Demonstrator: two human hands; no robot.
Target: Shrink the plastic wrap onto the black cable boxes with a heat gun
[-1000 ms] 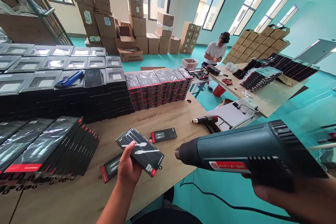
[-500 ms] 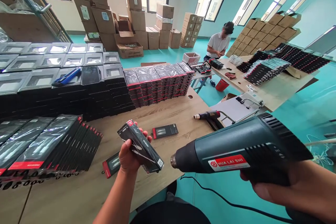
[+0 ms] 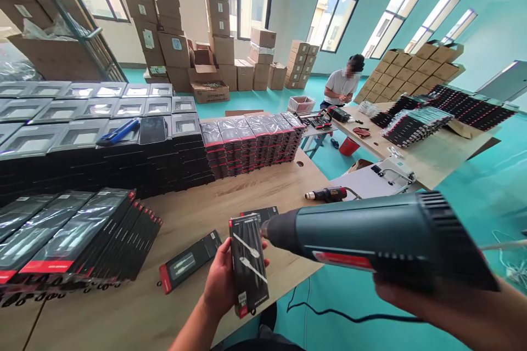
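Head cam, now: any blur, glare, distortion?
Head view: green heat gun blurred, its red label unreadable; head view: glare streaks on left film-wrapped packs; head view: windows very bright, leaning, possibly wide-angle stretch or camera tilt.

Bright windows point(image 3: 342, 4); stretched edges

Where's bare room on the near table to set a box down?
Bare wood shows between the red-edged stack and the flat box beside the left hand, and in front of the nearest packs. It's crowded around the held box and held heat gun.
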